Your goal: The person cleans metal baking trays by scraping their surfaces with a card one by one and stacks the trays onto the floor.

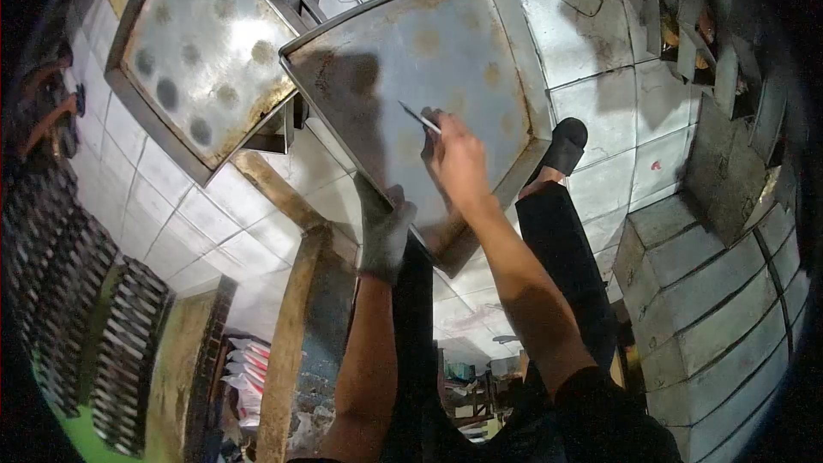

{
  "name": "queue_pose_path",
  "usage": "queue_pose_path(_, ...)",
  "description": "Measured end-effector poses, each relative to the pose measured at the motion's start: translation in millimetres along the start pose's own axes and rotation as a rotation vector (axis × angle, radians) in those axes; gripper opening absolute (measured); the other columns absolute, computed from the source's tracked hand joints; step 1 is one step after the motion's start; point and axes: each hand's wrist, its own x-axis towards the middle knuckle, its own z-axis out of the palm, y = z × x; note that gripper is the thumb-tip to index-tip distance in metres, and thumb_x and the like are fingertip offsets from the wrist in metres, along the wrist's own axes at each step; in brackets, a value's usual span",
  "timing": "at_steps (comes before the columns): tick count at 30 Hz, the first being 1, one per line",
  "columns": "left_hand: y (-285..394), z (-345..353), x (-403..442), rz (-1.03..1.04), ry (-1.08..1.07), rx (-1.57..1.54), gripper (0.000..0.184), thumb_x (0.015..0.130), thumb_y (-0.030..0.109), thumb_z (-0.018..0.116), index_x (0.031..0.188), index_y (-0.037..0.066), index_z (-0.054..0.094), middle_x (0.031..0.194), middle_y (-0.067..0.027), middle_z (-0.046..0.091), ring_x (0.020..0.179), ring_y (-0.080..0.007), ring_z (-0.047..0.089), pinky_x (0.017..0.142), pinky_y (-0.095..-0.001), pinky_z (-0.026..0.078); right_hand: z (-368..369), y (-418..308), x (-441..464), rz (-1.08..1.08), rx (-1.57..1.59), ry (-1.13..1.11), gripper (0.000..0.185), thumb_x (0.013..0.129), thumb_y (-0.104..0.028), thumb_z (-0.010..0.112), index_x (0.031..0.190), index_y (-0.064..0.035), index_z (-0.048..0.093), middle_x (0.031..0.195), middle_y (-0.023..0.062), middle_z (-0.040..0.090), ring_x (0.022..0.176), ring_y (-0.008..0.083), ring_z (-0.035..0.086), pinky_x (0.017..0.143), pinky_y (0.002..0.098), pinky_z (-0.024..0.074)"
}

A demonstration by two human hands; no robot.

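A square metal tray [480,43] with raised edges and brownish round spots lies tilted before me. My right hand [456,154] is closed around a thin pointed tool [419,117], its dark tip over the tray's surface. On the near left edge of the same tray, my left hand [387,231], in a grey glove, grips the rim with its fingers curled over. A second metal tray [206,51], with dark and rusty round spots, sits at the upper left beside the first.
Stacked metal pieces [716,309] stand at the right, with angled metal parts [686,17] above. Slatted dark stacks [129,351] fill the left. A wooden-edged bench [287,351] is near my left forearm. My foot [567,146] rests on the tiled floor [591,103].
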Motion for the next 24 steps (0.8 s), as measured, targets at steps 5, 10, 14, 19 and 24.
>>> queue_pose_path(5,0,2,-2,-0.047,0.003,0.054,0.090,0.088,-0.003,0.064,0.162,0.015,0.017,0.119,-0.0037,0.050,0.105,-0.0157,0.051,0.089,-0.0287,0.048,5,6,-33,-0.462,-0.015,0.044,0.031,0.086,0.000,0.062,0.117,-0.0022,0.064,0.105,0.0228,0.069,0.095,0.0401,0.070,0.085,0.0496,0.0569)
queue_pose_path(10,13,9,-12,-0.110,0.071,0.228,0.079,0.092,0.004,0.070,0.159,0.011,0.029,0.133,-0.0073,0.057,0.115,-0.0221,0.058,0.099,-0.0360,0.050,-11,68,62,0.168,-0.045,0.051,0.034,0.084,0.000,0.064,0.118,-0.0035,0.066,0.112,0.0207,0.071,0.106,0.0382,0.069,0.093,0.0454,0.0576)
queue_pose_path(14,8,7,-9,-0.202,0.155,0.155,0.078,0.093,0.003,0.065,0.161,0.010,0.027,0.143,-0.0089,0.052,0.123,-0.0227,0.054,0.105,-0.0381,0.047,7,41,0,-0.369,-0.080,0.006,0.039,0.082,-0.003,0.068,0.121,-0.0018,0.069,0.115,0.0240,0.070,0.109,0.0395,0.068,0.087,0.0471,0.0581)
queue_pose_path(19,11,11,-8,-0.119,0.155,0.327,0.084,0.091,0.001,0.065,0.163,0.011,0.023,0.149,-0.0107,0.047,0.129,-0.0240,0.050,0.108,-0.0400,0.045,-3,205,121,0.166,-0.143,0.442,0.041,0.082,-0.003,0.069,0.123,-0.0025,0.069,0.107,0.0264,0.071,0.099,0.0416,0.070,0.085,0.0461,0.0579)
queue_pose_path(24,7,3,-9,-0.083,0.108,0.378,0.089,0.092,0.004,0.067,0.165,0.009,0.017,0.152,-0.0129,0.044,0.134,-0.0270,0.046,0.113,-0.0415,0.039,-42,90,61,0.080,0.204,-0.200,0.035,0.094,-0.011,0.062,0.125,0.0075,0.062,0.106,0.0328,0.070,0.098,0.0437,0.070,0.086,0.0498,0.0555)
